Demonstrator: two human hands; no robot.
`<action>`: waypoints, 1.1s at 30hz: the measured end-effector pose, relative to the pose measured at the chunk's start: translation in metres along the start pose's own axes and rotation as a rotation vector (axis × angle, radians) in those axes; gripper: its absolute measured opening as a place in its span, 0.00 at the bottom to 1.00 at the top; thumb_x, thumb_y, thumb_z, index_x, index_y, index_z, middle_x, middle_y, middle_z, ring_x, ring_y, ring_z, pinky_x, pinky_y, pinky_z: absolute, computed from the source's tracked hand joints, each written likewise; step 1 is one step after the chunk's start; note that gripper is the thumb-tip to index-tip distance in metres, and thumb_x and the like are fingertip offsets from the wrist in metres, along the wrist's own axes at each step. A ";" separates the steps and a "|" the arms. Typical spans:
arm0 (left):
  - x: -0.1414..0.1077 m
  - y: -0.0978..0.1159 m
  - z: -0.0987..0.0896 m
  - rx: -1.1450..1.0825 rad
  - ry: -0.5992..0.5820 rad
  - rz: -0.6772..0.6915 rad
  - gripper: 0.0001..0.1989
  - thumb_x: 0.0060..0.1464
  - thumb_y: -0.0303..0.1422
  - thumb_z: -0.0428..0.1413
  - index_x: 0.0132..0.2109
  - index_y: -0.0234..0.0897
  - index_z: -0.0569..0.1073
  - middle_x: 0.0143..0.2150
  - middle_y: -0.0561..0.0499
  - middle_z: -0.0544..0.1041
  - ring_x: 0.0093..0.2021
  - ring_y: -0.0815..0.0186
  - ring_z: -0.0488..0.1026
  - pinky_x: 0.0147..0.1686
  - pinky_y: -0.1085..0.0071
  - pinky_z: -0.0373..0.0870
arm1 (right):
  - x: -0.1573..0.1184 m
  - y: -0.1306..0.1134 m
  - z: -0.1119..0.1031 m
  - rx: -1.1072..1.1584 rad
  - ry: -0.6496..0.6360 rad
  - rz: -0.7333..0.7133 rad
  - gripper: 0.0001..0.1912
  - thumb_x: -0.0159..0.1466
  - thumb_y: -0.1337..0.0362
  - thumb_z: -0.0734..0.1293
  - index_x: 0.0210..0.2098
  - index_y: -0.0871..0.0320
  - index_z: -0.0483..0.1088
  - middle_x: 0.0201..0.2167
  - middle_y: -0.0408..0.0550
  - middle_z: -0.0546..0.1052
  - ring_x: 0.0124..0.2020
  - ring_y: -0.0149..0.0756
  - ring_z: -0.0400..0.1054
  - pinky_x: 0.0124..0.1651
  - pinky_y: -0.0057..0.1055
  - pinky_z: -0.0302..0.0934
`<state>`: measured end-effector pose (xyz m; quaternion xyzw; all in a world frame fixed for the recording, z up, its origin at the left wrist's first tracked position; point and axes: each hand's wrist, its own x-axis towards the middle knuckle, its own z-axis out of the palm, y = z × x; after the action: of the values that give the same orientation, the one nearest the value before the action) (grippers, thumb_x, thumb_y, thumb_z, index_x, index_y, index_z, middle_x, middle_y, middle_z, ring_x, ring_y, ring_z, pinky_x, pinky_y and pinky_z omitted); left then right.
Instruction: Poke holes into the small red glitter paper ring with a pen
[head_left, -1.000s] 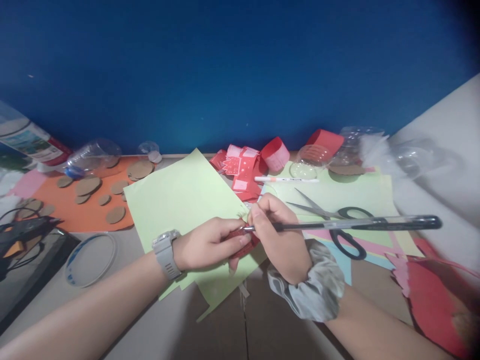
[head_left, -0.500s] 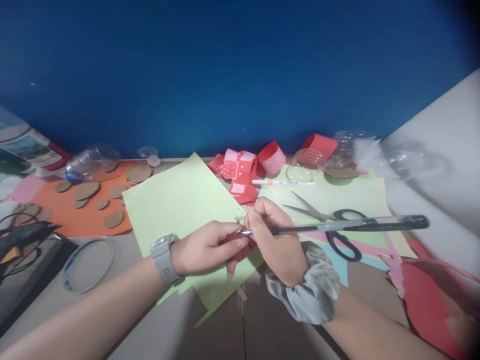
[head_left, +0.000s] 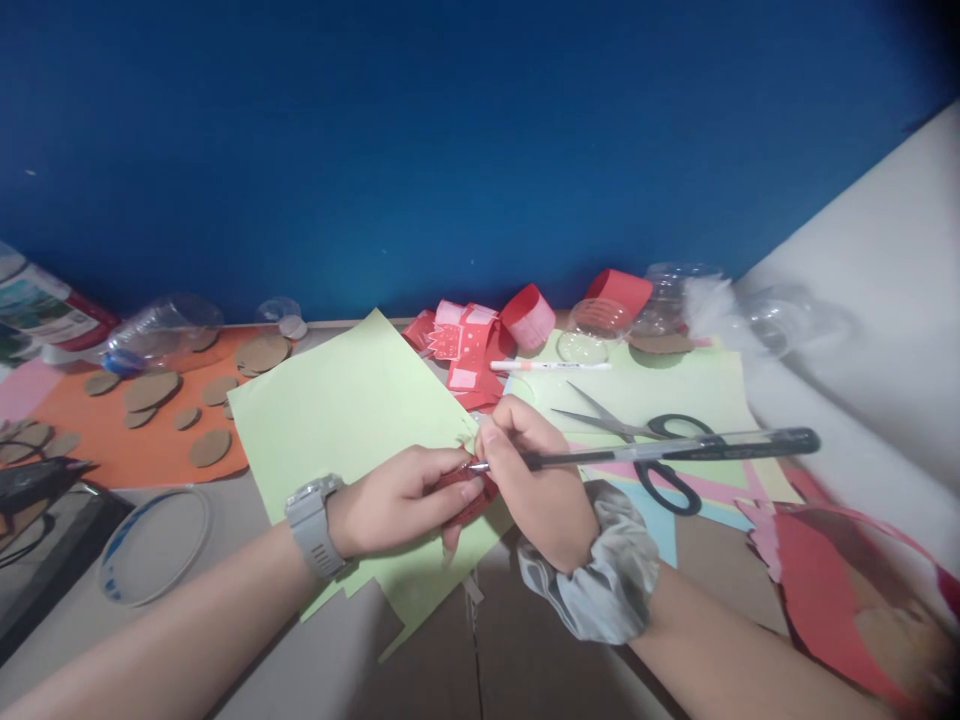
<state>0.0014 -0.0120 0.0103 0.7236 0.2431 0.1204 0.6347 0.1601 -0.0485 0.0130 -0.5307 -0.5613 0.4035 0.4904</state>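
My right hand [head_left: 536, 480] is closed around a black-and-clear pen [head_left: 675, 447], which lies nearly level with its tip pointing left. That tip meets a small red piece [head_left: 474, 505], mostly covered by my fingers, so its full shape is hidden. My left hand [head_left: 409, 498] pinches the red piece between thumb and fingers. Both hands are over a light green paper sheet [head_left: 330, 400] with a cut, uneven lower edge. Black-handled scissors [head_left: 637, 432] lie partly opened, just beyond the pen.
Red paper shapes [head_left: 476, 345], a white marker [head_left: 551, 366] and clear plastic domes [head_left: 596, 325] line the back. Cardboard discs [head_left: 154, 390] rest on orange paper [head_left: 82, 440] at left, near a clear ring [head_left: 154, 545]. Red paper [head_left: 817, 580] lies at right.
The view has shifted slightly, so most things sit a little further left. Both hands keep the same hold, with the pen tip still at the red piece.
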 end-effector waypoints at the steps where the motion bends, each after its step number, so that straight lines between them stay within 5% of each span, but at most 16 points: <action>1: 0.000 0.000 0.000 -0.005 -0.004 0.000 0.14 0.64 0.36 0.43 0.31 0.34 0.63 0.21 0.52 0.72 0.24 0.70 0.70 0.30 0.74 0.66 | 0.000 0.000 0.000 -0.004 -0.001 0.000 0.14 0.65 0.67 0.56 0.23 0.55 0.53 0.18 0.36 0.55 0.21 0.27 0.52 0.26 0.26 0.51; 33: 0.001 -0.003 0.000 -0.044 0.000 0.023 0.14 0.64 0.36 0.44 0.32 0.34 0.63 0.21 0.53 0.71 0.24 0.71 0.69 0.32 0.74 0.67 | -0.001 0.001 0.001 -0.005 0.018 -0.010 0.14 0.65 0.64 0.58 0.22 0.56 0.55 0.18 0.36 0.57 0.21 0.26 0.52 0.25 0.25 0.51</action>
<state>0.0011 -0.0111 0.0075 0.7122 0.2323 0.1330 0.6489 0.1593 -0.0488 0.0119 -0.5328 -0.5603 0.3951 0.4961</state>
